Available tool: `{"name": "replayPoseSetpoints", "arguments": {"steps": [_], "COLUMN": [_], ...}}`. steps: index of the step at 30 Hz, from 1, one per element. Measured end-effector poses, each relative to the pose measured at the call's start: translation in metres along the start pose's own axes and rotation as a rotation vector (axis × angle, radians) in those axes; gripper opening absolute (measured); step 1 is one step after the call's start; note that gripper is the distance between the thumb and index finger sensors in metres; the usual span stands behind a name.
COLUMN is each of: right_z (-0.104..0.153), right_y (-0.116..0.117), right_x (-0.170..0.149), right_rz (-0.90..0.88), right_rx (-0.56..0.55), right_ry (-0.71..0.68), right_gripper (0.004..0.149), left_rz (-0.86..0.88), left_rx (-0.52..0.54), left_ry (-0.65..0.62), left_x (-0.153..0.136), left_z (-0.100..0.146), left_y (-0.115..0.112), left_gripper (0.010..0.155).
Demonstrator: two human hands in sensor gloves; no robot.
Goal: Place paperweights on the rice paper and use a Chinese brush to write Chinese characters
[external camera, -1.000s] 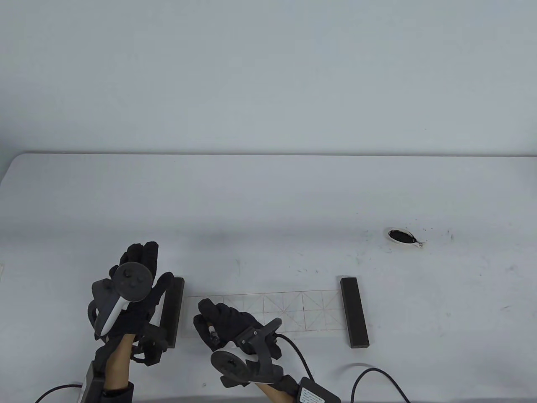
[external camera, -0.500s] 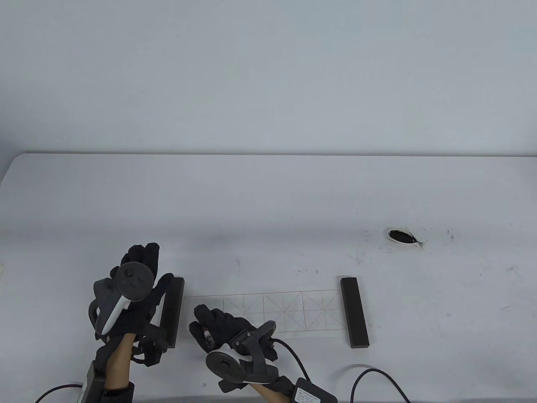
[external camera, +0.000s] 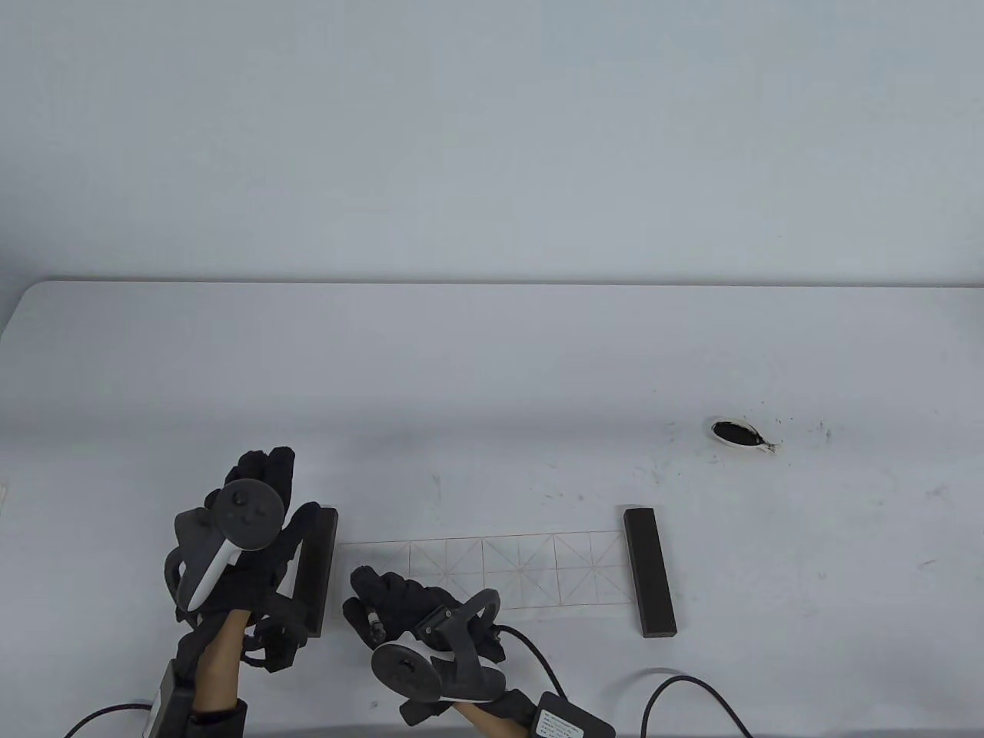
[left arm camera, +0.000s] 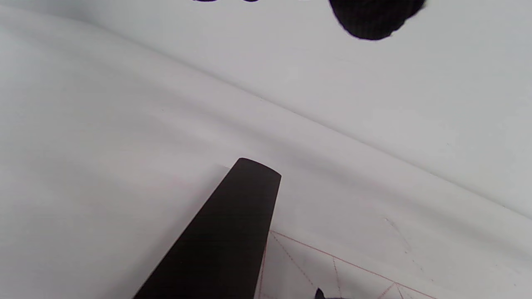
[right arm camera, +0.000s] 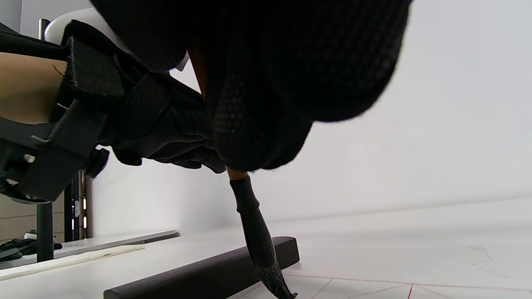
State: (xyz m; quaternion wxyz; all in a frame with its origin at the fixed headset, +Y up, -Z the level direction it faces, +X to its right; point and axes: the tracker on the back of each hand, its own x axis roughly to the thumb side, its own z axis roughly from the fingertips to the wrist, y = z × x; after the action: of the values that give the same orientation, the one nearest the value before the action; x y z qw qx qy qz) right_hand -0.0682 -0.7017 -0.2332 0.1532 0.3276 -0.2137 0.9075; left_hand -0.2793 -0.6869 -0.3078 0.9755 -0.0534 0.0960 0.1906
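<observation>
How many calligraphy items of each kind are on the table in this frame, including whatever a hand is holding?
Paperweights: 2, the left paperweight and the right paperweight
Rice paper sheets: 1, the rice paper
Brushes: 1, the brush, gripped by the right hand
Ink dishes: 1, the ink dish
Total: 5

Table view overhead; both close, low wrist views share left paperweight (left arm camera: 224,232)
</observation>
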Motion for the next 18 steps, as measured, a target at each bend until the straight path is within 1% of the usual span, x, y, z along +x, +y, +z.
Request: {"name": "replayPoseSetpoints", "arguments": {"steps": [7,8,11,13,14,16,18], "right_z": [0.000,-0.001,0.000,0.000,0.000,0.000,0.001], "right_y": [-0.005,-0.007,-0.013,-0.018,-0.020,-0.024,-0.025], "right_x": [0.003,0.002,-0.008,-0.014,-0.017,-0.023,-0.027], "right_rz": [-0.094,-0.122,-0.282,-0.320,-0.306,-0.218,-0.157], "right_rx": [0.037,0.037,0.020,-0.008,-0.017,-0.041,-0.031], "right_ry": [0.026,0.044,0.143,0.184,0.190,0.184,0.177], "right_gripper": [0.041,0.041,0.042,0.043,0.043,0.044,0.044], "left_rz": [-0.001,-0.004,-0.009,-0.010,-0.010,-0.009,-0.011], "left_rx": [-0.005,-0.005,-0.006,-0.006,-0.006,-0.006,-0.005], "left_ry": [0.004,0.004,0.001,0.000,0.000,-0.001,-0.002], "left_x": [0.000,0.000,0.001,0.001,0.001,0.001,0.001], "left_z": [0.000,0.000,0.000,0.000,0.000,0.000,-0.001], "left_y": [0.000,0.000,-0.001,-0.001,-0.001,-0.001,-0.001], "left_gripper": [0.080,0.080,0.080,0.080,0.080,0.080,0.080]}}
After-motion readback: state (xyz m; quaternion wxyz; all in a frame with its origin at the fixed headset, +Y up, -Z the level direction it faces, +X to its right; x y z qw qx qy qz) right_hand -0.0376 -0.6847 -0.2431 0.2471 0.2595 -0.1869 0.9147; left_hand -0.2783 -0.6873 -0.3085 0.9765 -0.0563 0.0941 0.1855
